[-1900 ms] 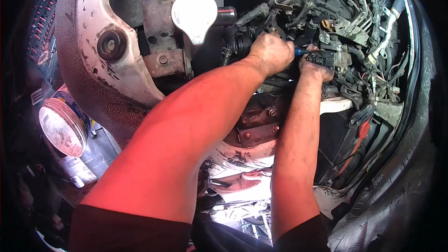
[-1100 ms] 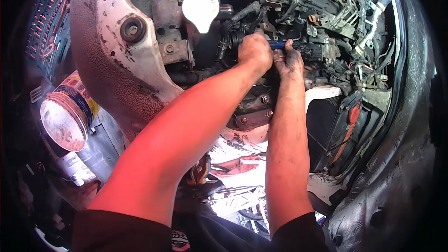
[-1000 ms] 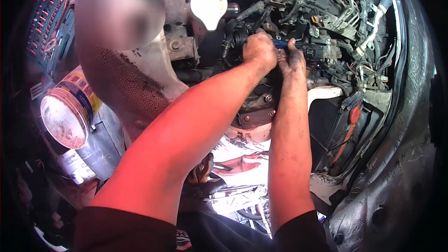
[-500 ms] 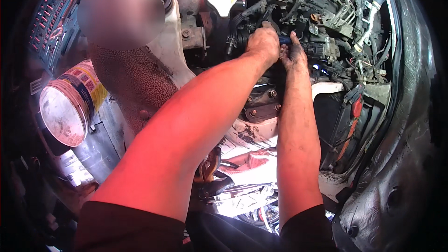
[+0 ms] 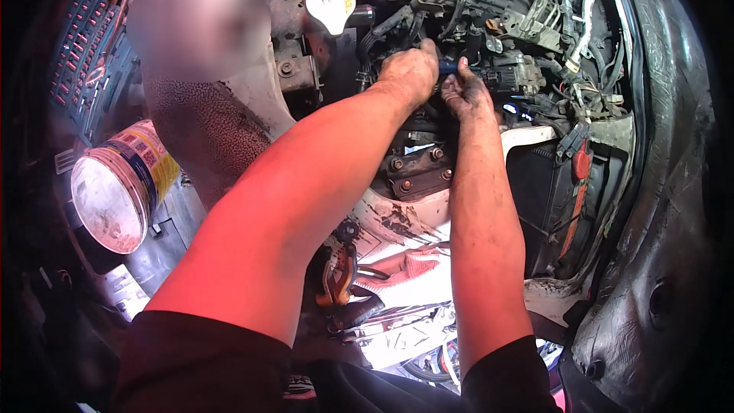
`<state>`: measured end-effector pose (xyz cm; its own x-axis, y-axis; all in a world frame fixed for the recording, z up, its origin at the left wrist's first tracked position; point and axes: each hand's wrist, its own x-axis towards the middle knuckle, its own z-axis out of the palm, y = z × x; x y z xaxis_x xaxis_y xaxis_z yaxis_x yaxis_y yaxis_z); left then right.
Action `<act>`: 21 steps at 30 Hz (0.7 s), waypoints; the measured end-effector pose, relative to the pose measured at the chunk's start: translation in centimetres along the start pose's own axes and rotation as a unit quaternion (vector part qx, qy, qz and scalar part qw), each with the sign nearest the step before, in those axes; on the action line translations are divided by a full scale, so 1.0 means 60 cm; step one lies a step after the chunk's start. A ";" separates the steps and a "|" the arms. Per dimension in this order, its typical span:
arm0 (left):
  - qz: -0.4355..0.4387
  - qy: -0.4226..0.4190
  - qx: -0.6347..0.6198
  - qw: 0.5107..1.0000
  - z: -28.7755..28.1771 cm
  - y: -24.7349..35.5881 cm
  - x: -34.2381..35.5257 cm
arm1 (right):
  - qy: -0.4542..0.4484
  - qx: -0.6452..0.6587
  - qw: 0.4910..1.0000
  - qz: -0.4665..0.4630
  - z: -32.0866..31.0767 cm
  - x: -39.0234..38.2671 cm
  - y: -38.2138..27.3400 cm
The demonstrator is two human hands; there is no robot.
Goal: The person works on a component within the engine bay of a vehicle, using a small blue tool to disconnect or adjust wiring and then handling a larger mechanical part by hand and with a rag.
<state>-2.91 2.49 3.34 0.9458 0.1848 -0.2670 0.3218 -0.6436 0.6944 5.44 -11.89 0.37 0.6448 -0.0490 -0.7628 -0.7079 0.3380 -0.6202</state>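
Observation:
Both my hands are deep in an engine bay, at a dark blue cylindrical piece [image 5: 449,66]. My left hand [image 5: 413,73] is closed like a fist, and the blue piece sticks out on its right side. Its fingertips are hidden behind the hand. My right hand [image 5: 469,95], grimy with dark smudges, has its thumb raised against the right end of the piece and its fingers curled in below. What the blue piece joins to cannot be made out among the dark hoses. Beside the right hand sits a dark ribbed engine part [image 5: 514,76].
A white cap [image 5: 330,2] stands beyond my left hand. Nearer lie a bolted bracket [image 5: 417,172] and orange-and-black pliers-like handles [image 5: 336,279]. A tipped bucket [image 5: 111,203] is at the left. Wiring [image 5: 600,95] and a black panel [image 5: 547,191] are at the right.
The view has shifted, so the engine bay appears farther left and slightly lower. Both hands stay at the blue piece, with little visible change in their grip.

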 end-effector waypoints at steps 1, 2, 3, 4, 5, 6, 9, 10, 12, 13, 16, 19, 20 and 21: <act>0.014 -0.015 0.001 1.000 0.000 -0.006 0.001 | 0.016 -0.014 1.000 0.010 0.004 -0.002 0.005; 0.027 -0.031 0.003 0.999 0.001 -0.011 0.002 | 0.016 -0.012 1.000 0.009 0.005 -0.004 0.005; 0.026 -0.069 0.021 0.997 -0.009 -0.006 -0.001 | -0.016 -0.015 1.000 -0.006 0.004 -0.008 0.005; 0.028 -0.070 0.022 0.997 -0.014 -0.003 -0.001 | -0.048 -0.017 0.998 -0.021 0.003 -0.011 0.004; 0.025 -0.093 0.027 0.995 -0.017 -0.001 -0.002 | -0.021 -0.012 1.000 -0.017 0.004 -0.013 0.006; 0.025 -0.111 0.033 0.993 -0.020 0.001 0.001 | -0.023 -0.008 0.999 -0.021 0.007 -0.013 0.006; 0.057 -0.080 0.075 0.992 -0.017 0.004 -0.008 | -0.007 0.007 1.000 0.000 0.011 -0.004 0.000; 0.063 -0.081 0.076 0.992 -0.006 0.005 -0.005 | -0.005 0.011 1.000 -0.004 0.007 0.001 -0.004; 0.004 0.002 0.029 1.000 0.008 0.003 0.002 | -0.005 -0.017 1.000 -0.007 0.011 0.003 -0.006; 0.006 0.001 0.034 0.999 0.006 0.000 0.000 | 0.027 -0.042 0.998 -0.022 0.021 -0.016 0.000; 0.045 -0.062 0.062 0.995 -0.010 0.002 0.002 | -0.026 -0.037 0.999 -0.008 0.015 -0.014 0.001; 0.021 -0.126 0.034 0.991 -0.009 0.002 0.008 | -0.039 -0.046 0.998 -0.015 0.009 -0.015 -0.002; 0.020 -0.124 0.037 0.991 -0.005 0.000 0.007 | -0.045 -0.044 0.998 -0.004 0.007 -0.013 -0.002; 0.034 -0.101 0.057 0.993 -0.001 0.004 0.001 | 0.007 -0.027 0.999 -0.031 0.020 -0.035 -0.002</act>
<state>-2.78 2.40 3.56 0.9330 -0.0073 -0.3597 0.2405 -0.7310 0.6386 4.52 -10.72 2.26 0.6844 -0.0809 -0.7246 -0.6812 0.2834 -0.6750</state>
